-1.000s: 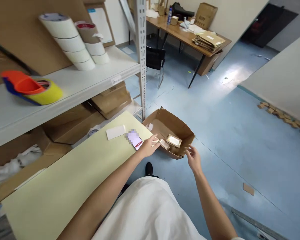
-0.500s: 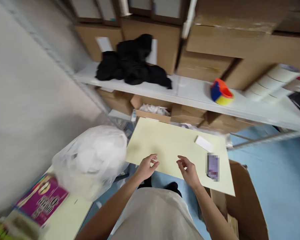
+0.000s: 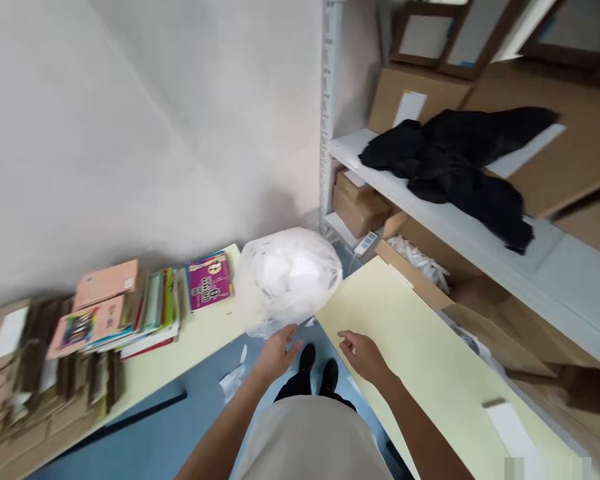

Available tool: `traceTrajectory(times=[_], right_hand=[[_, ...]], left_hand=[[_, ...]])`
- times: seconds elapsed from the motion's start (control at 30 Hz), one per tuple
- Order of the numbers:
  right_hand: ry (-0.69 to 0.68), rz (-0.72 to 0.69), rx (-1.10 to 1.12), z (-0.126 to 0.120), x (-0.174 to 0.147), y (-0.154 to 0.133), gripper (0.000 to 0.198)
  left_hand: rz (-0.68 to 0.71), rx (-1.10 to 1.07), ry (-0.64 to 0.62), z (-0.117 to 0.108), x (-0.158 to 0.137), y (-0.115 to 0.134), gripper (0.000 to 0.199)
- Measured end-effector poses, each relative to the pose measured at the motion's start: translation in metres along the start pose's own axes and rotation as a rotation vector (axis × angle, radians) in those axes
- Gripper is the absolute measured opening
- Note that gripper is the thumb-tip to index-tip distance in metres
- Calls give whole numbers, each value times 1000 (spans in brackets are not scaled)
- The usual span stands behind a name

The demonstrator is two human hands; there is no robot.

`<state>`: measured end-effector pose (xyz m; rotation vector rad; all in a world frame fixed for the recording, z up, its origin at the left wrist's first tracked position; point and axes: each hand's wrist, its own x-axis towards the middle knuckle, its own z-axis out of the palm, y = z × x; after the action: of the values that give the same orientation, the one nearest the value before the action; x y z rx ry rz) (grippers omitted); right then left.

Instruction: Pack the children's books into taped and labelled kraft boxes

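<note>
My left hand (image 3: 277, 353) is held out with its fingers apart and nothing in them. Just beyond its fingertips bulges a translucent white plastic bag (image 3: 290, 273), filled with white material; whether they touch it I cannot tell. My right hand (image 3: 364, 355) hovers over the near edge of the pale yellow table (image 3: 410, 333), fingers loosely bent and holding nothing. A white box-like object (image 3: 511, 430) lies on that table at the lower right. The bag sits between this table and a second pale tabletop on the left.
On the left tabletop (image 3: 153, 357) lie a purple book (image 3: 209, 281), stacked books (image 3: 155, 307) and cardboard pieces (image 3: 45, 400). A shelf (image 3: 545, 267) at right holds black cloth (image 3: 455, 160) and cartons. An open carton (image 3: 420, 293) stands below. Paper scraps (image 3: 233, 381) litter the blue floor.
My view has turned left, bringing the bag to the centre and the stacked books into sight. My hands stay empty in front of my body, the left now close to the bag.
</note>
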<state>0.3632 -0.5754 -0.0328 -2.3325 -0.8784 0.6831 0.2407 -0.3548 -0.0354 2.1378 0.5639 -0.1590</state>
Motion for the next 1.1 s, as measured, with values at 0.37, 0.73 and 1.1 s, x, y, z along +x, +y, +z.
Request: traceTrajectory(times=[0.37,0.73,1.1], right_hand=[[-218,-477,-171,36,108,-126,31],[-186,-758,-186,190,188,-318,38],[-140,-947,-439,299,214,-415,55]], left_hand=[[-179,62,460,-81,-45,-56,44],[-249,317,1012,-249,-101,-223,48],[-162,297,722,-361,-76,-325,44]])
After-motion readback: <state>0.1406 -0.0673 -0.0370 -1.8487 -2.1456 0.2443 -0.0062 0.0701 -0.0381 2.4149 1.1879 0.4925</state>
